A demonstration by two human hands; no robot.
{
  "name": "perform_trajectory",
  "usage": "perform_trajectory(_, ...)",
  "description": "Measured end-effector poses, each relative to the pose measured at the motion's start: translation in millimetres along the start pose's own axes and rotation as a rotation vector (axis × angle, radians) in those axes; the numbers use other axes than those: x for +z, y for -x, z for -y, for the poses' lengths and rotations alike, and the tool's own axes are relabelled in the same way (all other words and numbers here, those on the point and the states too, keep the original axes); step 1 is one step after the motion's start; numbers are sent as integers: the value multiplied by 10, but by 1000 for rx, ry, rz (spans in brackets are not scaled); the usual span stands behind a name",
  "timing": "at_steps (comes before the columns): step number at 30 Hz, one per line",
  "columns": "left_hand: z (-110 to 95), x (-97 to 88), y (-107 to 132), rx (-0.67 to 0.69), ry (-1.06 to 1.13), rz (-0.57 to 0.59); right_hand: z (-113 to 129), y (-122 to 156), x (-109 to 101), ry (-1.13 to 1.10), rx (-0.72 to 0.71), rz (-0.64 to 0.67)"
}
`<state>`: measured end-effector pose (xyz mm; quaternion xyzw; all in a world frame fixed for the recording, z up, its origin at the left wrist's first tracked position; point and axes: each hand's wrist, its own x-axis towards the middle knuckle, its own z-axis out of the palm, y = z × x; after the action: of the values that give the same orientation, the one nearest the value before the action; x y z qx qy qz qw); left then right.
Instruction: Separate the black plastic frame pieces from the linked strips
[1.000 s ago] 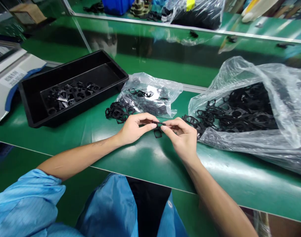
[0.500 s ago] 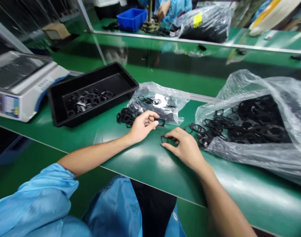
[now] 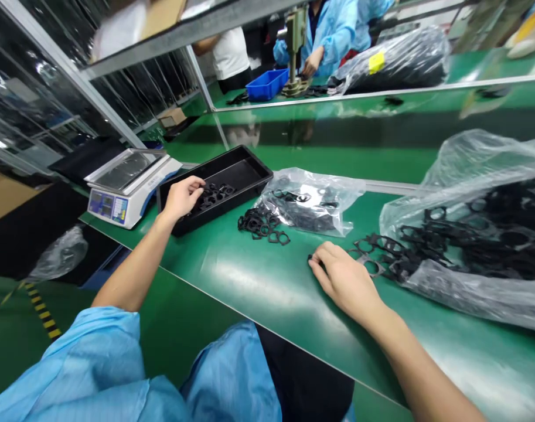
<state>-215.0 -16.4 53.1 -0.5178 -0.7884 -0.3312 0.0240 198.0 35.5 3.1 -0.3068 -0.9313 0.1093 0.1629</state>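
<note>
My left hand (image 3: 184, 198) reaches over the near left end of the black tray (image 3: 261, 163), fingers curled together beside the loose black ring-shaped parts (image 3: 217, 194) lying in it. Whatever those fingers may hold is hidden. On the green table, my right hand (image 3: 344, 281) pinches a small black part (image 3: 310, 257); only its dark tip shows past the fingers. Just right of this hand, black ring-shaped parts (image 3: 375, 266) spill from a large clear plastic bag (image 3: 464, 155). Between the hands lies a heap of black rings (image 3: 261, 224) at the mouth of a smaller clear bag (image 3: 344, 190).
A white scale (image 3: 133, 184) stands left of the tray. Across the divider are a blue bin (image 3: 267, 85), a press-like machine (image 3: 296, 50), a co-worker's hand (image 3: 313, 61) and a filled plastic bag (image 3: 403, 61). A metal shelf frame (image 3: 201, 76) rises at the back left.
My left hand has moved left from the small bag to the tray; the black frame it held no longer shows. My right hand stays near the large bag. The view has shifted up and left.
</note>
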Motion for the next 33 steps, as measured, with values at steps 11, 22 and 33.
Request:
perform_trajectory(11,-760,366,624,671,61,176,72,-1,44,-356,45,-24)
perform_trajectory(22,-1639,1003,849,825,-90,819,-362,59,-306,173,485,-85)
perform_trajectory(33,-1652,976,994,843,-84,826,-297,157,-566,235,441,229)
